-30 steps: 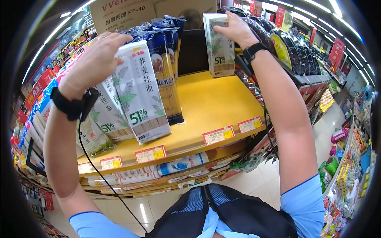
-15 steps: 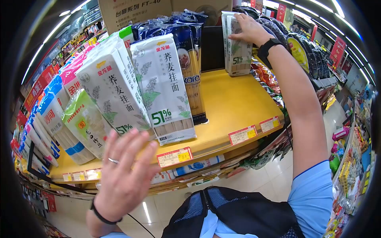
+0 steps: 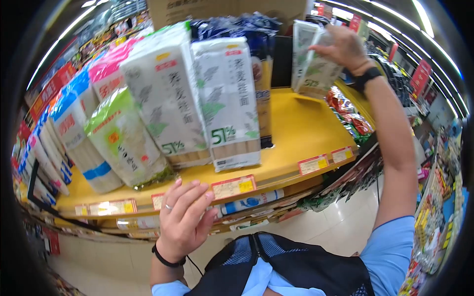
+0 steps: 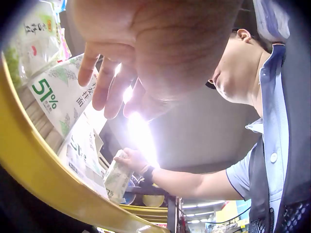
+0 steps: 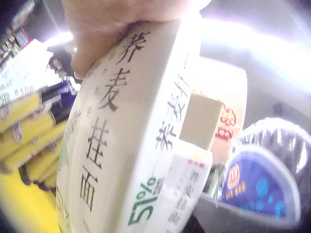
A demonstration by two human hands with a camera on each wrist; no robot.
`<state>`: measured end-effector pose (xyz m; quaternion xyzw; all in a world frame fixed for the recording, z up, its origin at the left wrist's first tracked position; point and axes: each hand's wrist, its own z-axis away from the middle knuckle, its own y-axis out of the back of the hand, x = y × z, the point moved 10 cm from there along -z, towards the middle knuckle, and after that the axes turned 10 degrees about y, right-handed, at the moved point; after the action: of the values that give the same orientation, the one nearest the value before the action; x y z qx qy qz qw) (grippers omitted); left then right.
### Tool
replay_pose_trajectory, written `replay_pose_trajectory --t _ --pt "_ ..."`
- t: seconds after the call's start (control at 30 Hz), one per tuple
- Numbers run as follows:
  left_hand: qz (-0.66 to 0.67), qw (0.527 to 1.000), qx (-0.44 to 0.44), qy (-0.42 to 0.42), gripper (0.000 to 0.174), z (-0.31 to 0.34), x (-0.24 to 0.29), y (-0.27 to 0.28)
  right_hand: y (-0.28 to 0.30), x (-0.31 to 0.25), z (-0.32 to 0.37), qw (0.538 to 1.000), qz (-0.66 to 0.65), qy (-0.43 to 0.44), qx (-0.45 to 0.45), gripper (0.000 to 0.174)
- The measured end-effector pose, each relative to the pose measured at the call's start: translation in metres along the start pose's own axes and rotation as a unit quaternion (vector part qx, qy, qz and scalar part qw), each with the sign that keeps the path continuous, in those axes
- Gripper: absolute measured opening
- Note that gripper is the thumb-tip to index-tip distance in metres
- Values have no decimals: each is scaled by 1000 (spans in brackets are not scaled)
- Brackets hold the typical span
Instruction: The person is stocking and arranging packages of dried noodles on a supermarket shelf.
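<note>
At the shelf's right end my right hand (image 3: 345, 49) grips a white pack of buckwheat noodles (image 3: 318, 76) near its top. That pack leans to the right, and a second matching pack (image 3: 301, 52) stands just left of it. Seen from the right wrist, the held noodle pack (image 5: 121, 126) fills the middle, with the thumb across its upper part. My left hand (image 3: 185, 217) is in front of the shelf edge, fingers loosely bent and holding nothing. Two white noodle packs (image 3: 227, 103) stand above and beyond it.
The yellow shelf (image 3: 291, 128) has price tags (image 3: 234, 186) along its front edge. Blue-topped spaghetti packs (image 3: 264, 93) stand behind the white ones. A green-topped vermicelli pack (image 3: 126, 138) and other noodle packs fill the left. Shiny red packets (image 3: 350, 113) lie beyond the right edge.
My left hand has left the tops of the left noodle packs and come down before the shelf edge. The pack in my right hand has tipped right, apart from its neighbour.
</note>
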<state>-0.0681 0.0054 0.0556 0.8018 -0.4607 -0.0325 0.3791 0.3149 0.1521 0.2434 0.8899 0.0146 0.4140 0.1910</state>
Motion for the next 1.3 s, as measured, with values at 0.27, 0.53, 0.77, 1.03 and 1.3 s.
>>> replay_pose_trajectory --t 0.27,0.53,0.77,1.03,1.3 --pt "4 1000 7 -4 43 -15 -8 -12 128 -20 -95 976 -178 -127 -7 55" --pt "28 997 68 17 62 -21 -11 -29 73 -156 -170 940 -322 -75 -87 69" --pt "-107 994 15 29 55 -22 -1 -62 21 -173 -174 948 -314 -37 -30 87" --pt "-150 987 13 53 52 -23 -3 -73 -7 -48 -113 979 -125 -66 147 62" --pt "-236 968 35 74 46 -19 8 -73 -160 76 -4 952 -125 -213 -180 82"
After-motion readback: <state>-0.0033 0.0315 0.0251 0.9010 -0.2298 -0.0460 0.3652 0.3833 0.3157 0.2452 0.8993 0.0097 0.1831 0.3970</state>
